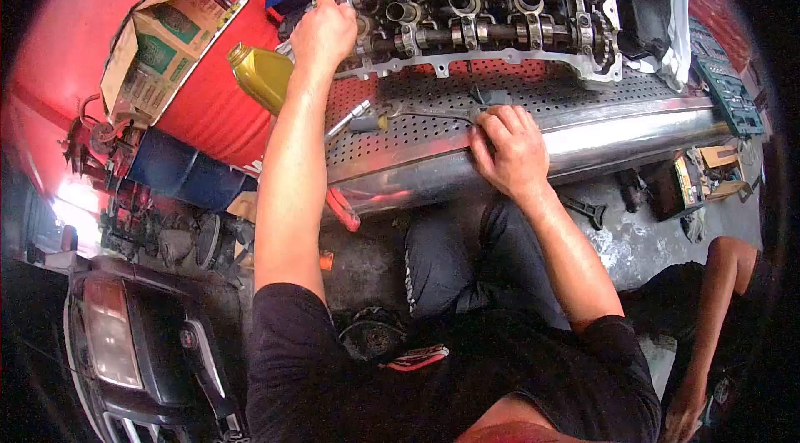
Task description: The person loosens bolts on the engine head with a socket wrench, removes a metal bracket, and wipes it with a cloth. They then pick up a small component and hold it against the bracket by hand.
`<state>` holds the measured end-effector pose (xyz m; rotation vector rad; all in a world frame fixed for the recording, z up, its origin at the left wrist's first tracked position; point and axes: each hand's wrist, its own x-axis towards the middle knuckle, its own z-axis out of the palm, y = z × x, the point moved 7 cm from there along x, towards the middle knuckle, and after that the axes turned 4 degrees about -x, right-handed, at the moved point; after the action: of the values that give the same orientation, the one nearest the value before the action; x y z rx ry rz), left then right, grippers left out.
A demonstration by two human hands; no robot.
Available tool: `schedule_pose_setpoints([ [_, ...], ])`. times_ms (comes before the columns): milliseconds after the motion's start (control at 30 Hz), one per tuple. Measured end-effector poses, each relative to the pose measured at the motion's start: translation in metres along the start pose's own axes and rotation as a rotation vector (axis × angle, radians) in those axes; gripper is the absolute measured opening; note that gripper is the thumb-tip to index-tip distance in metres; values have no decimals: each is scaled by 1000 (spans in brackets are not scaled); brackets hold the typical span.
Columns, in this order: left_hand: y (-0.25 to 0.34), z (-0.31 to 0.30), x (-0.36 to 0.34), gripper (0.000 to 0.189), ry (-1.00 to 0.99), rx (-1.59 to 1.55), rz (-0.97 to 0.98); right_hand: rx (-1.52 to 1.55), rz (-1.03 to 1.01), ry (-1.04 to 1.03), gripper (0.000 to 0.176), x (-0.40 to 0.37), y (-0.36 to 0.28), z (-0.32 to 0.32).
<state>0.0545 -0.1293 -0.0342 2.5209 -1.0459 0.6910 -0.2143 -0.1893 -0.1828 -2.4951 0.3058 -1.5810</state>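
A cylinder head [467, 14] with camshafts lies on the perforated metal bench [367, 147]. My left hand [325, 30] is closed at its left end, the fingers curled by the corner; what they hold, if anything, is hidden. At the bench's front edge rests my right hand [512, 147], fingers bent and partly spread, beside a dark tool [437, 115]. Whether it grips that tool is unclear. Between the hands lie a socket wrench [348, 120] and a small grey cylindrical piece [364, 123]. A yellow-green bottle [262, 76] stands left of my left forearm.
A cardboard box [158, 51] sits on a red drum [221, 122] at left, above a blue drum [179, 164]. At right are a green socket case [729, 89] and a co-worker's arm [717, 318]. A dark car [150, 351] is at lower left.
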Motion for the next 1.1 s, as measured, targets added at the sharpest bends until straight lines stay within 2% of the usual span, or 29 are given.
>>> schedule_pose_setpoints([
  [100, 0, 3, -1, 42, 32, -44, 17, -7, 7, -9, 14, -1, 1, 1],
  [233, -4, 9, 8, 45, -68, 30, -11, -2, 10, -2, 14, -1, 0, -1],
  [367, 2, -1, -4, 44, 84, -47, 38, -1, 8, 3, 15, -1, 0, 0],
  [533, -8, 14, 11, 41, -44, 23, -9, 4, 0, 3, 15, -1, 0, -1],
  [667, -2, 2, -1, 43, 131, -76, 74, 6, -2, 15, 15, 0, 0, -1],
  [800, -8, 14, 12, 44, -40, 19, 73, -13, 9, -6, 15, -2, 0, 0],
  [900, -3, 1, 3, 45, 48, -28, 13, 14, 1, 14, 14, 0, -1, -2],
  [1100, -14, 16, 14, 45, -16, -39, 19, 1, 7, 12, 15, -3, 1, 1],
])
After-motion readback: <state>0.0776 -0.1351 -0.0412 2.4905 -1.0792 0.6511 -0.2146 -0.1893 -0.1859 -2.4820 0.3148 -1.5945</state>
